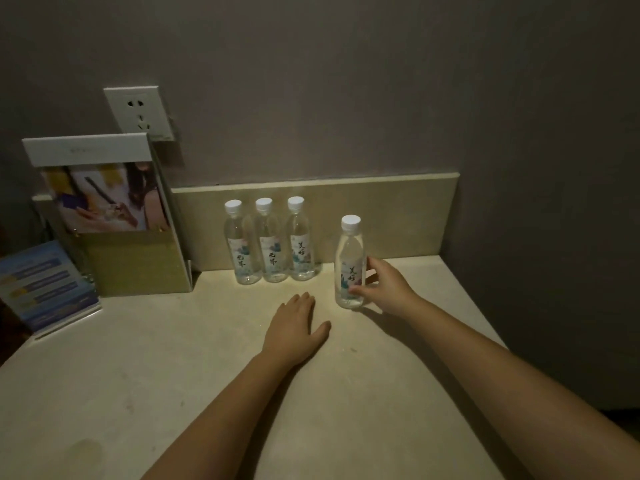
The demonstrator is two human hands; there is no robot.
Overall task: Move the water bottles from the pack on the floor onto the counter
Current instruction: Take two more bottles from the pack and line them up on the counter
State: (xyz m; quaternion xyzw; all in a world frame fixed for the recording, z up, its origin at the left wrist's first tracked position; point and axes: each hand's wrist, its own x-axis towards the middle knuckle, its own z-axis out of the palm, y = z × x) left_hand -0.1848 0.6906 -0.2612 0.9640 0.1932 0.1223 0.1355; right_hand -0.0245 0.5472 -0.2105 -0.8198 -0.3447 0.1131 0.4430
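Note:
Three clear water bottles with white caps stand in a row against the backsplash: the left bottle, the middle bottle and the right bottle. A fourth water bottle stands upright on the beige counter, nearer to me and to the right of the row. My right hand grips its lower half, fingers curled round the label. My left hand lies flat on the counter with straight fingers, just left of that bottle. The pack on the floor is out of view.
A tall brochure holder stands at the back left, with a blue leaflet stand in front of it. A wall socket sits above. A dark wall bounds the counter on the right, and the counter's right edge drops off.

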